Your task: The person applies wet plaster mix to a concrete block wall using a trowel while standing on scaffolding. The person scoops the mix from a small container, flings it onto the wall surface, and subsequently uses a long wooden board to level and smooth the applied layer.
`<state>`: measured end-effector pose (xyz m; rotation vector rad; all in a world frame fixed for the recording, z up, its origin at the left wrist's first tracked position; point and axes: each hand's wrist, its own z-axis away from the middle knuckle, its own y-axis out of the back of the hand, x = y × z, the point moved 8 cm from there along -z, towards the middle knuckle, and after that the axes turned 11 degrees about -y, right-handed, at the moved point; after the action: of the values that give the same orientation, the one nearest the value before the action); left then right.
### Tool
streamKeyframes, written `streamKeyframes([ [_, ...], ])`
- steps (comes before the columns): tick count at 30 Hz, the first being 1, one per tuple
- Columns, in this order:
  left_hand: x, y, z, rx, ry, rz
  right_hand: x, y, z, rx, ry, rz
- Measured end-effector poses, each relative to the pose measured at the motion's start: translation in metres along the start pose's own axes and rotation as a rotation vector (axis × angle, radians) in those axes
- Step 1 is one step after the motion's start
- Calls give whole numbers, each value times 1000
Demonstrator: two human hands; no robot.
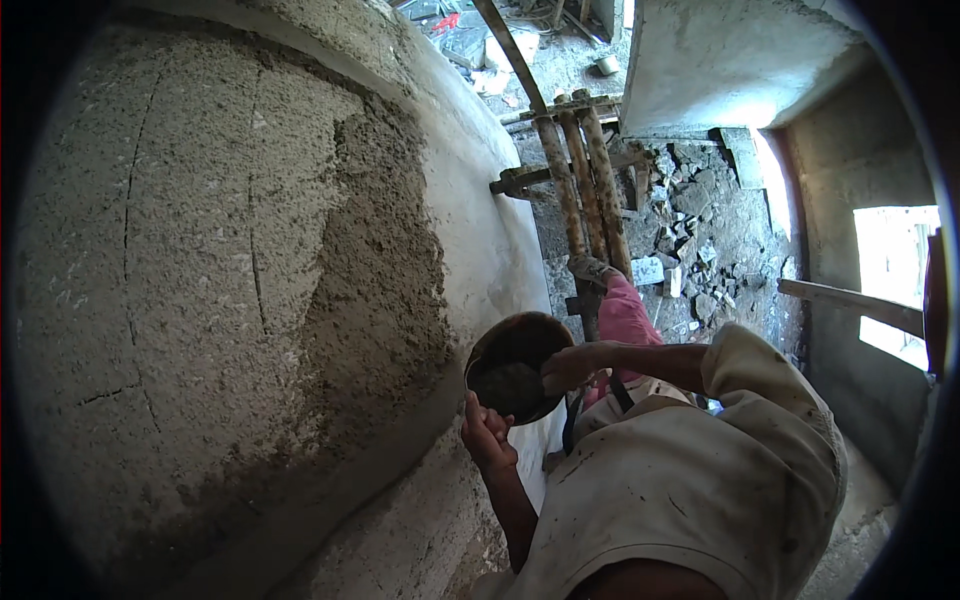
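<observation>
Head: left hand (488, 434) on bowl rim (522, 317)

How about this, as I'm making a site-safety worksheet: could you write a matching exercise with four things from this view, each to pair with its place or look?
Column one
1. Left hand
2. Bowl
3. Poles
4. Rubble

Column two
A. Scattered right of the poles
B. Long and brown, side by side
C. At the bowl's rim
D. Round, with dark mix inside

Pairs: 1-C, 2-D, 3-B, 4-A
</observation>
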<state>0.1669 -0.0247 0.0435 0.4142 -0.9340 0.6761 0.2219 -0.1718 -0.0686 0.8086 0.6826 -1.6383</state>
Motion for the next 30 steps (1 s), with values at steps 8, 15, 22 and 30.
streamKeyframes([
  [8,25,-26,-23,116,33,221,-6,45,108,220,-69,-473],
  [15,5,-40,-55,158,86,233,-35,146,163,675,224,-1092],
  [22,4,-19,-51,352,70,216,-67,300,136,1639,319,-837],
  [30,-9,-7,-44,416,114,255,-261,299,-52,1343,499,-544],
])
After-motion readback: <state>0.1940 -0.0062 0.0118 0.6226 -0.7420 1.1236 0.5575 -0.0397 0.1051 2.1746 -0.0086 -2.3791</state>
